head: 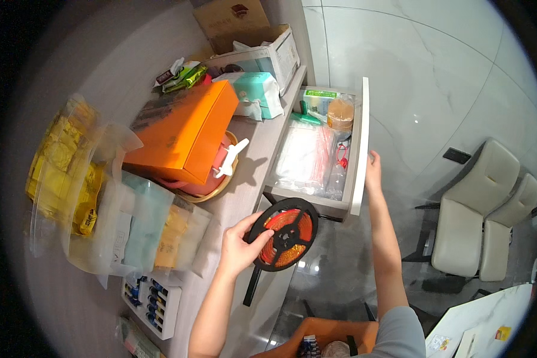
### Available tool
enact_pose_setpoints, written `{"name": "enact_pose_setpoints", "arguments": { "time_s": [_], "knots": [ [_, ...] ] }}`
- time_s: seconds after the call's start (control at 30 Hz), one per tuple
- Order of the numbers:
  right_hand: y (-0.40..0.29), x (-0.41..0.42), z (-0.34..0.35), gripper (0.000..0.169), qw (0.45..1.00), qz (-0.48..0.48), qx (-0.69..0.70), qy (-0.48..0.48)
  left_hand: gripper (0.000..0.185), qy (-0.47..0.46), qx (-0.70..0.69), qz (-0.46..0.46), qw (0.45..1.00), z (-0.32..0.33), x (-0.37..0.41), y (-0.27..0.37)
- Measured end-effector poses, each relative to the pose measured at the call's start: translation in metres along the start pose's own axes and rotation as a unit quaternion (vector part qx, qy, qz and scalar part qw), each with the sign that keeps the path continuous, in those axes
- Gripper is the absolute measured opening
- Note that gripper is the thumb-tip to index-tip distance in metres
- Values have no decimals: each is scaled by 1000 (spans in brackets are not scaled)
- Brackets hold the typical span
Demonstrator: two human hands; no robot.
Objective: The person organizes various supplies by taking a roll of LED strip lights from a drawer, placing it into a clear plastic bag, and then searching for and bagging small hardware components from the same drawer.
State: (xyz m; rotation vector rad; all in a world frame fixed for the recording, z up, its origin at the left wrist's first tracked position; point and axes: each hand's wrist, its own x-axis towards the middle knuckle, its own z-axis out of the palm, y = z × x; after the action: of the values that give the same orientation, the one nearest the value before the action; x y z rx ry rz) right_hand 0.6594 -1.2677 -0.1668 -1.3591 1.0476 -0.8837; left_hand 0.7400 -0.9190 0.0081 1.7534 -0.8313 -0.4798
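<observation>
My left hand grips a black plastic reel wound with an orange and red strip, in front of the cabinet. My right hand is at the outer face of an open drawer's white front; its fingers are partly hidden, so its hold cannot be told. Inside the drawer lie clear plastic bags with red edges, a wrapped tan roll, a green and white pack and a clear plastic bottle.
On the wooden counter are an orange box, a teal tissue pack, a cardboard box, clear containers with yellow packets and a white tray of small bottles. Beige chairs, an orange seat and a white table stand nearby.
</observation>
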Motion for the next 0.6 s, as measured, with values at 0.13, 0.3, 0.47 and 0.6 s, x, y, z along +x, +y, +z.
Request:
{"name": "enact_pose_setpoints", "arguments": {
  "time_s": [0.13, 0.3, 0.47, 0.6],
  "knots": [
    [-69, -30, -27, 38, 986, -153, 39, 51, 35, 12, -14, 9, 1000, -1, 1, -2],
    [-168, -109, 14, 31, 838, -457, -293, -55, 33, 6, -9, 15, 1000, -2, -1, 1],
    [-144, -112, 78, 39, 813, -228, -473, -251, 31, 4, -6, 18, 1000, 0, 1, 5],
    [-95, -109, 80, 46, 811, -222, -450, -302, 29, -14, 37, 24, 999, -1, 1, 3]
  ]
}}
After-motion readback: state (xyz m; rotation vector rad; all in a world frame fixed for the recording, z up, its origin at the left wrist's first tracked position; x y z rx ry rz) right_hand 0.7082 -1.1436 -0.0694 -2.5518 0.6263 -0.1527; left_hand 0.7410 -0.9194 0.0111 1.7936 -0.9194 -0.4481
